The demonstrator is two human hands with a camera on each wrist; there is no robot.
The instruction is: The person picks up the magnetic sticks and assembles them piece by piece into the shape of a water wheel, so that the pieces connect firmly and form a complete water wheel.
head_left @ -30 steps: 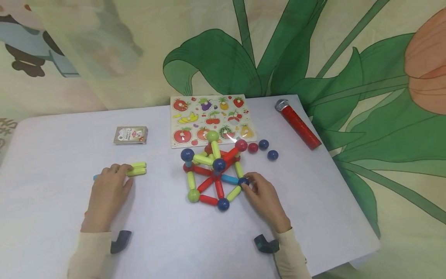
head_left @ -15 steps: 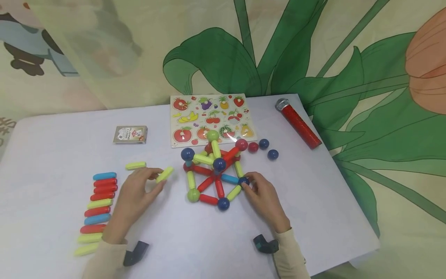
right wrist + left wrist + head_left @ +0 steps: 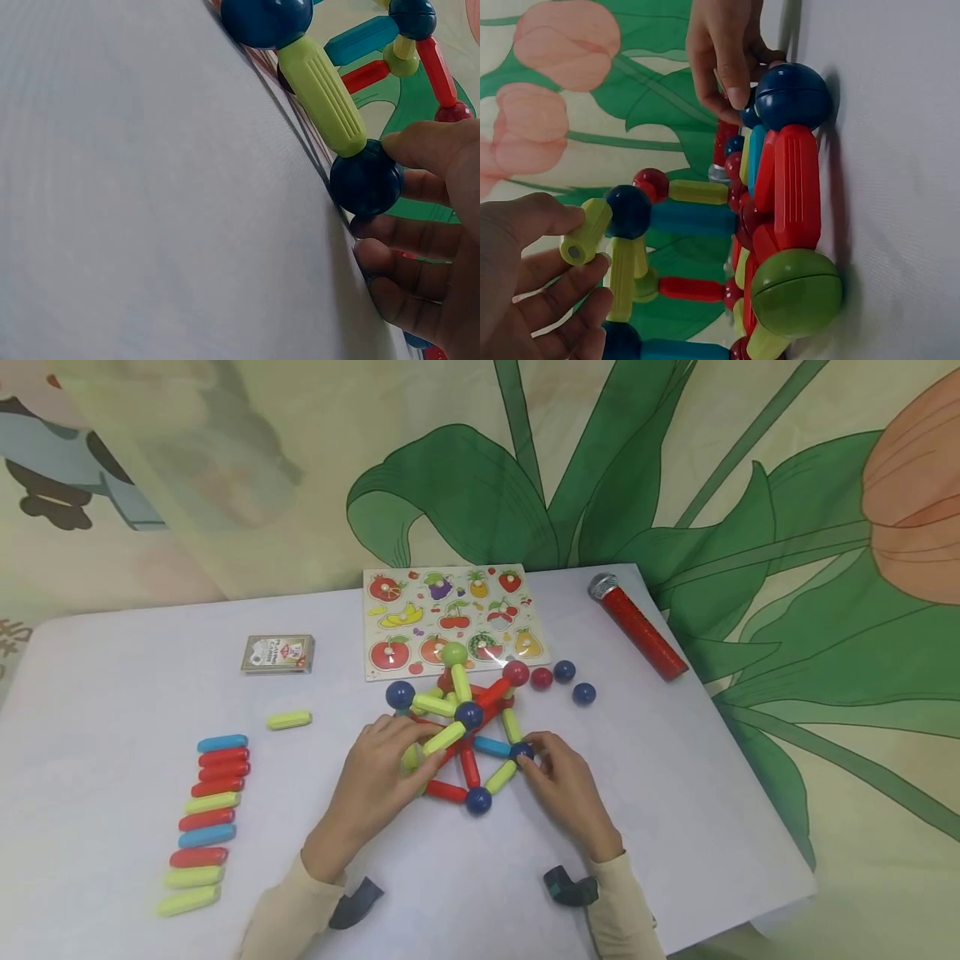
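Between thumb and fingers my left hand [image 3: 382, 764] pinches a yellow-green magnetic rod [image 3: 586, 231]. The rod's far end meets an upper dark blue ball [image 3: 628, 211] of the structure, while its near end points free. My right hand [image 3: 564, 785] holds a dark blue ball [image 3: 367, 178] at the structure's right corner, thumb on top and fingers around the side. The structure of coloured rods and balls stands at mid-table, with a red rod [image 3: 797, 186] and a green ball [image 3: 796, 292] along its base. In the head view my left hand covers part of its left side.
A column of red, blue and yellow-green rods [image 3: 207, 820] lies at left, with one loose yellow-green rod [image 3: 289, 720] nearby. Behind are a playing-card box [image 3: 277, 654] and fruit puzzle board [image 3: 390, 618]. Loose balls [image 3: 584, 693] and a red microphone [image 3: 641, 631] lie right.
My left hand has picked up one of two yellow-green rods at left and carried it right to the structure's upper blue ball. My right hand stays on the corner ball.
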